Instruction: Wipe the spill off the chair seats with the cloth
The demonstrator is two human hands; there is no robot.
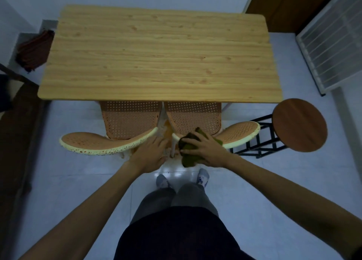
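Note:
Two orange perforated chairs stand side by side, tucked under the wooden table, their curved cream-edged backrests toward me. The left chair seat (130, 120) and the right chair seat (193, 117) show between table edge and backrests. My right hand (203, 149) is closed on a dark green cloth (189, 155), pressing it on the left end of the right chair's backrest (242, 134). My left hand (150, 155) rests with fingers spread at the right end of the left chair's backrest (101, 144). An orange patch (168, 130) shows in the gap between the chairs.
The wooden table (156, 54) fills the upper middle. A round brown stool (299, 125) on a black frame stands at the right. A dark red cloth (34, 51) lies at the far left. A white grille (331, 44) leans at the right. My feet (182, 179) stand on pale floor.

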